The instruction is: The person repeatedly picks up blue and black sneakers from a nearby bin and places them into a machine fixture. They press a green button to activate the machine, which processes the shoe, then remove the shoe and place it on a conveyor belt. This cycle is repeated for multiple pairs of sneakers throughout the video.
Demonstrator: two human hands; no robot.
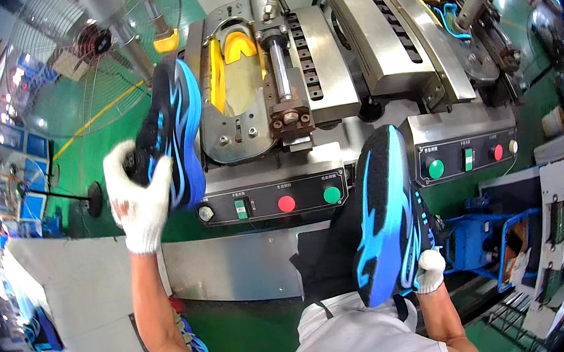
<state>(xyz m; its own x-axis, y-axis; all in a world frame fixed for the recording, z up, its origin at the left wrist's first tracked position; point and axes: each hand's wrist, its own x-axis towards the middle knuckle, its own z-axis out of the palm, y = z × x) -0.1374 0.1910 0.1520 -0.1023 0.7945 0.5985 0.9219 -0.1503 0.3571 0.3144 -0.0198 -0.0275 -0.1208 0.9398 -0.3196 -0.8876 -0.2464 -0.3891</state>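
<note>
In a white knit glove, my left hand [137, 190] grips a black and blue sports shoe [182, 135] by its opening, holding it upright on its toe side beside the left press. My right hand [430, 270], also gloved, is closed at the heel end of a second black and blue sports shoe [385, 223]. That shoe's sole faces me, with its toe pointing up toward the machine. Much of the right hand is hidden behind it. The left metal press [238, 135] has an oval bed with yellow pads [238, 46] inside.
Below the presses are control panels with a red button [286, 204] and green button [332, 194]. A second press [384, 37] stands to the right. A wire fan [93, 41] is at far left, a grey table [79, 299] below it, and a blue cart [477, 247] at right.
</note>
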